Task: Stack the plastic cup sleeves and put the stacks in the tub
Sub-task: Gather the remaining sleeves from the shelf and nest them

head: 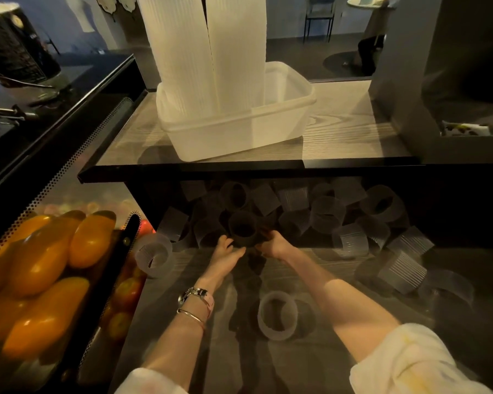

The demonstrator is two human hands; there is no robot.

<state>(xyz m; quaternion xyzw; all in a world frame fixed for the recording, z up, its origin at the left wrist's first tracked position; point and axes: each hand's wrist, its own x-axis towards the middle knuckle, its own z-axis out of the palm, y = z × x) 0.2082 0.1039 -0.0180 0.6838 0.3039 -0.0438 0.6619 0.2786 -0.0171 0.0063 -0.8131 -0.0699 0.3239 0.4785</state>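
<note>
Dim wood-grain bench (339,362) beneath a raised shelf (339,132); both hands, left (228,251) and right (273,245), grip one translucent ribbed plastic cup sleeve (244,228) at the bench's far edge.

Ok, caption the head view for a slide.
Both hands grip a sleeve below the tub.

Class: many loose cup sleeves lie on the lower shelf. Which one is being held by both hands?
The dark-looking sleeve in the shadow under the upper shelf's edge, opening facing the camera. The left hand and right hand grip its sides; the others lie untouched.
</note>
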